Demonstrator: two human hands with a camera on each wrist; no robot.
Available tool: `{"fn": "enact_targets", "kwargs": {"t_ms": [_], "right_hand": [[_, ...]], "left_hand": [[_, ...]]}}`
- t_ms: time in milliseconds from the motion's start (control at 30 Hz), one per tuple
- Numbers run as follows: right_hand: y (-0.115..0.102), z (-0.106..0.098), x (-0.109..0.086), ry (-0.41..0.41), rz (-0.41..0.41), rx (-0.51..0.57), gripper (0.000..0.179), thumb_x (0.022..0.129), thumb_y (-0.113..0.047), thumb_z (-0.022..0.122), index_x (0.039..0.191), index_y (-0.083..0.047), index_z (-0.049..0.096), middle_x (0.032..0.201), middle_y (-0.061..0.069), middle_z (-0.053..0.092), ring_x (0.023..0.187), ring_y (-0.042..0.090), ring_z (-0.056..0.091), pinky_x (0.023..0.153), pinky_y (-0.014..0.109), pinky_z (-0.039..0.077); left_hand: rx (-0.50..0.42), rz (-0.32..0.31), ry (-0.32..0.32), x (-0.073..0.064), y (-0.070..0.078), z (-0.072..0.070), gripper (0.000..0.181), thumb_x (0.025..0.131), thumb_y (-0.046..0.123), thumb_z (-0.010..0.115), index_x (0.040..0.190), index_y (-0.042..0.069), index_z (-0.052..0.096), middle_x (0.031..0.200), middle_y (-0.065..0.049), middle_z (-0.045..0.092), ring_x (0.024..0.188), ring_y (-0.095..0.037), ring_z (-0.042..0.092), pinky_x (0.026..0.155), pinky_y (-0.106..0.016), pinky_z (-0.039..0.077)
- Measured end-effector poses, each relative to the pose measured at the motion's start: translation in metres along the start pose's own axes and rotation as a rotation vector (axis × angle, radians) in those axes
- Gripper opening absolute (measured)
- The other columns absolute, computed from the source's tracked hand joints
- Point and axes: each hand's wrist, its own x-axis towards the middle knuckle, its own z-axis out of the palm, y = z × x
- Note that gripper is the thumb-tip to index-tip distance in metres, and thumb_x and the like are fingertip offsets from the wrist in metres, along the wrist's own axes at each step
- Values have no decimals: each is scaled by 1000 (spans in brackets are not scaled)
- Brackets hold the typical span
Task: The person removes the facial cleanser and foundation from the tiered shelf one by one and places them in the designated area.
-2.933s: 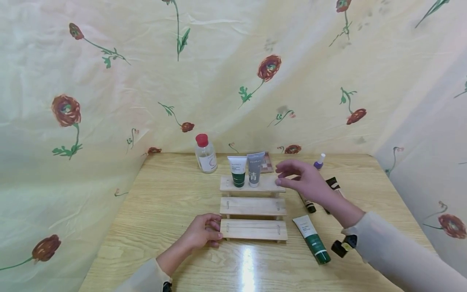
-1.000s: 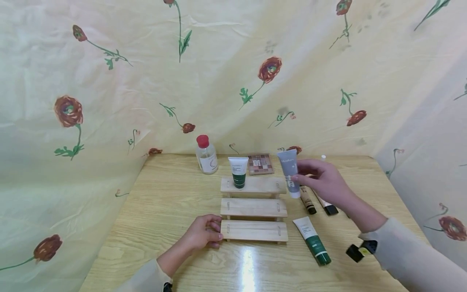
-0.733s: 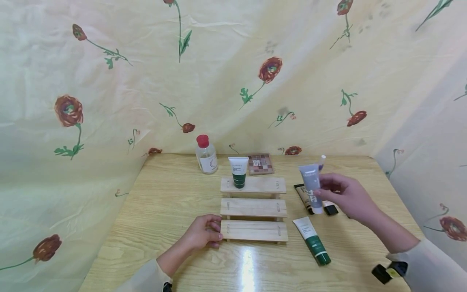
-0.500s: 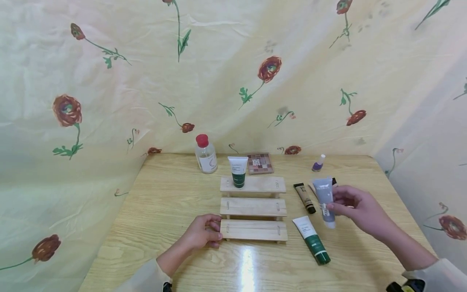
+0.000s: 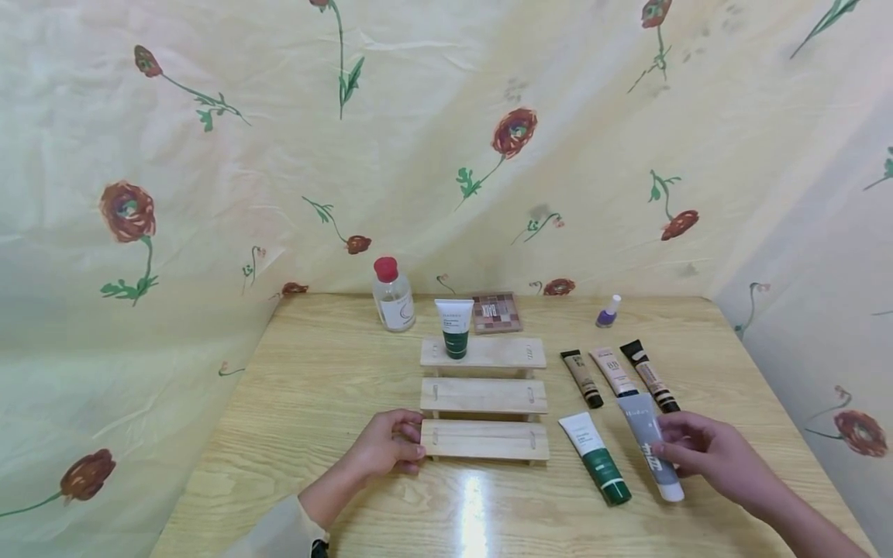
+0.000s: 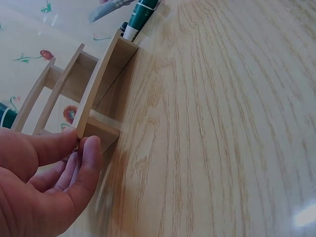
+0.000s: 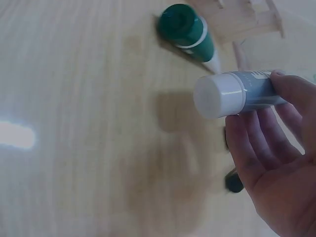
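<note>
My right hand [image 5: 711, 457] holds a grey squeeze tube [image 5: 645, 438] with a white cap, tilted, just above the table at the right. In the right wrist view its white cap [image 7: 219, 96] points away from the palm, and a shadow falls below it. My left hand [image 5: 384, 443] pinches the left end of the lowest step of a three-tier wooden display stand [image 5: 484, 440] between thumb and fingers, as the left wrist view shows. A white and green tube [image 5: 456, 329] stands upright on the top step. Another, larger white and green tube [image 5: 596, 459] lies beside the stand.
Several small tubes lie behind the grey one: a tan tube [image 5: 582, 378], a pink BB tube [image 5: 614, 372] and a black-ended tube [image 5: 650, 376]. A purple nail polish bottle [image 5: 608, 311], an eyeshadow palette [image 5: 497, 312] and a red-capped clear bottle [image 5: 394, 298] are at the back.
My right hand took the grey tube off the top step, then carried it right and toward me, down near the table. The left hand keeps its place on the stand.
</note>
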Motion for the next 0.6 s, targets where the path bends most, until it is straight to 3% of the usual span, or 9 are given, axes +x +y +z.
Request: {"fn": "enact_targets", "kwargs": {"t_ms": [267, 600], "right_hand": [[21, 1, -4, -66, 78, 7, 61, 96, -22, 74, 138, 14, 50, 111, 16, 69, 89, 13, 69, 71, 35, 67], [24, 5, -2, -50, 133, -85, 59, 96, -27, 74, 137, 9, 55, 112, 16, 71, 86, 15, 67, 65, 34, 65]], "left_hand": [[6, 5, -2, 0, 0, 0, 59, 87, -14, 71, 141, -12, 47, 104, -17, 56, 76, -20, 66, 69, -39, 67], [5, -3, -4, 0, -1, -1, 61, 87, -13, 72, 142, -11, 47, 105, -18, 57, 77, -21, 66, 70, -39, 68]]}}
